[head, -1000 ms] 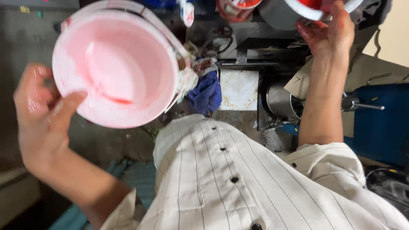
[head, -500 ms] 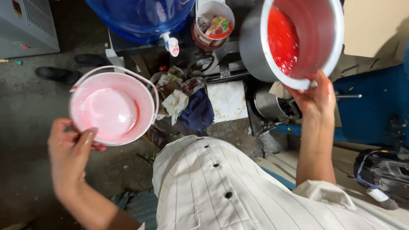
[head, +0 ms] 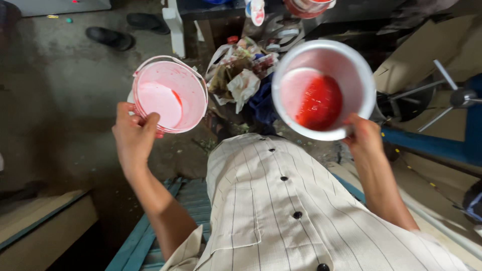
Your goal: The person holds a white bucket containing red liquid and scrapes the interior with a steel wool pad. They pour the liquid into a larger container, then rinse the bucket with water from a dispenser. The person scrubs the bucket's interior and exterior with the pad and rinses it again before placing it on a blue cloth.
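My left hand grips the near rim of a small pink bucket with a wire handle; pink liquid lies in its bottom. My right hand holds the rim of a larger white bucket that has bright red paint pooled inside. Both buckets are held up in front of my white striped shirt, roughly level, with their openings facing me. They are apart, with a gap between them.
Below on the dark concrete floor lies a heap of rags, crumpled paper and a blue cloth. A black shoe sits at the upper left. Blue metal frame at right, wooden step at lower left.
Both buckets have come down and closer to my chest. The white bucket, earlier raised high and tilted at upper right, is now lower with its red paint settled inside.
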